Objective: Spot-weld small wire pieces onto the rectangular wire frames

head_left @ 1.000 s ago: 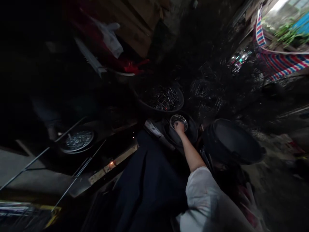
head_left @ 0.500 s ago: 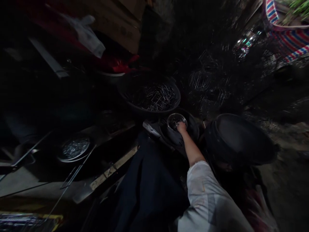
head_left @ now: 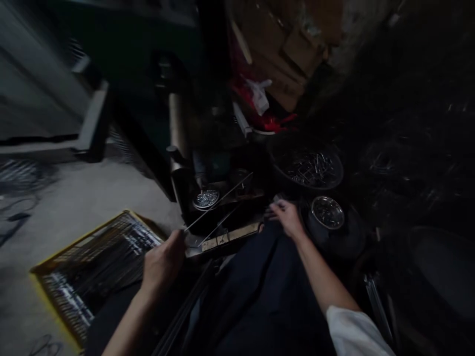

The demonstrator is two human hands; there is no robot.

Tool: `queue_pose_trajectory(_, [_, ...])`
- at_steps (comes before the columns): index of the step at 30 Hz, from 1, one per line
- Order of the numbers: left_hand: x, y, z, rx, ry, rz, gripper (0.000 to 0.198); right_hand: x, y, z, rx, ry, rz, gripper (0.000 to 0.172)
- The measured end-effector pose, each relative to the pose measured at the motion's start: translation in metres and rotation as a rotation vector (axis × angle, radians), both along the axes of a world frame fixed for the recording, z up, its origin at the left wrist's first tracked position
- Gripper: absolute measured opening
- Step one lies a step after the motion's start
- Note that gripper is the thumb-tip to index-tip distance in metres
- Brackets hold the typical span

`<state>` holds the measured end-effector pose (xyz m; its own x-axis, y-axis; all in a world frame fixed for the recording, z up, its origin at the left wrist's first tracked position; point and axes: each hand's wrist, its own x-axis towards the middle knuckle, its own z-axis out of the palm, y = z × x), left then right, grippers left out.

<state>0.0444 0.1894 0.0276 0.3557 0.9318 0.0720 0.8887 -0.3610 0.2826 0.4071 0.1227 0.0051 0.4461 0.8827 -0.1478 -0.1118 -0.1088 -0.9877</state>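
My left hand (head_left: 163, 262) is closed round the near end of thin metal rods (head_left: 218, 202) that slant up to the right over a dark workbench. My right hand (head_left: 285, 216) hovers above my dark-trousered knee, fingers curled as if pinching something too small to make out. Just right of it stands a small metal bowl (head_left: 327, 212) of small metal parts. Behind that bowl sits a large dark basin (head_left: 309, 170) full of short metal pieces. A round metal disc (head_left: 206, 199) lies on the bench beyond the rods.
A yellow-edged crate (head_left: 89, 272) of metal rods sits on the concrete floor at lower left. A dark machine post (head_left: 178, 148) rises behind the bench. Cardboard and red items (head_left: 270, 113) lie at the back. A large black tub (head_left: 438, 267) is at right.
The view swung left. My right hand came out of the small metal bowl and moved left over my knee. My left hand with the rods came into view.
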Motion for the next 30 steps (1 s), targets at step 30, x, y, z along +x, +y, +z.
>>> queue_pose_trajectory(30, [0.033, 0.027, 0.008, 0.014, -0.009, 0.016, 0.022, -0.208, 0.09, 0.03, 0.172, 0.427, 0.017, 0.031])
